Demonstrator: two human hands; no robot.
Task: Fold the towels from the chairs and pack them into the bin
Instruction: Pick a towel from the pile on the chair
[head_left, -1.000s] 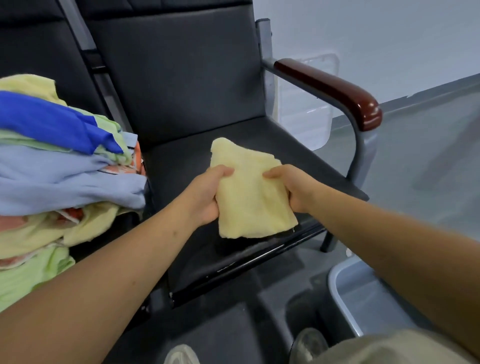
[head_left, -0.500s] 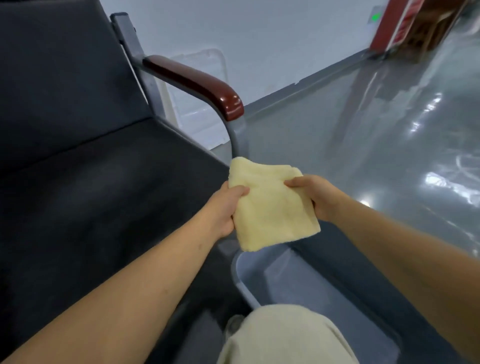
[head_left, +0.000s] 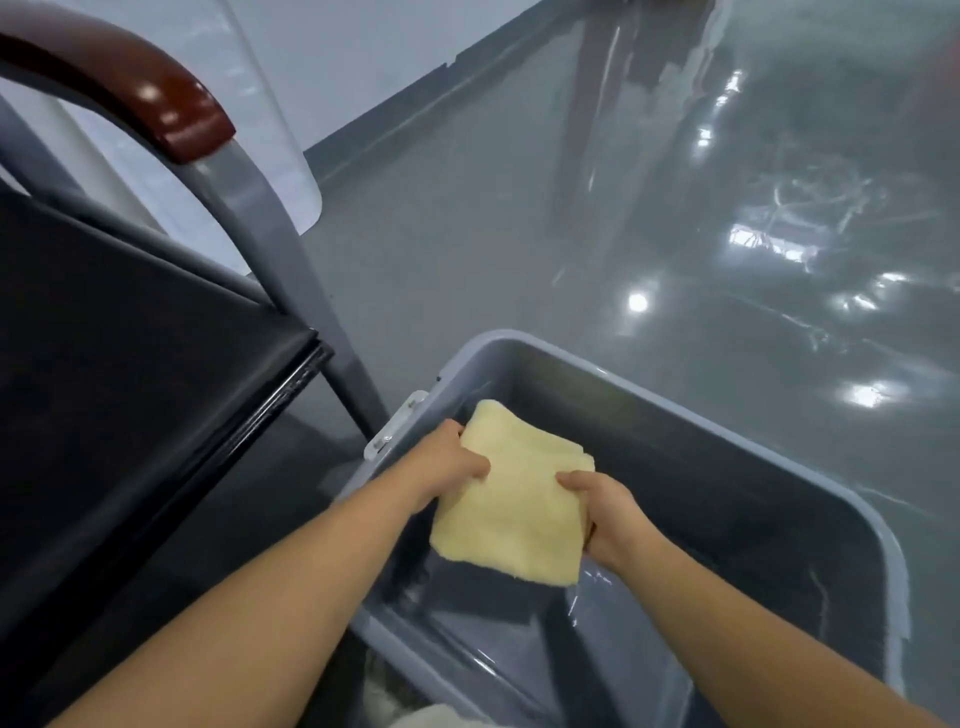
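Two bare forearms are seen entering from the bottom edge. Left hand (head_left: 447, 462) is curled on the left edge of a folded yellow towel (head_left: 514, 509), thumb on top. Right hand (head_left: 605, 514) is gripped on the towel's right edge, fingers wrapped under. The towel is held flat between both hands, folded to a rough square, layers visible at its far right corner. It is positioned within the opening of a grey bin (head_left: 675, 467), toward the bin's far corner on the left-hand side; contact with the bin floor cannot be told. The bin interior beneath the hands is seen dark and glossy. A white latch (head_left: 395, 426) is seen on the bin rim just beyond the left hand. Left of the left hand, a black chair seat (head_left: 130, 364) is seen, with grey metal frame (head_left: 275, 244) beside the bin. Farther off, a red-brown armrest (head_left: 156, 98) is mounted on the frame. Beyond the hands, shiny grey floor (head_left: 519, 234) is seen with light reflections.
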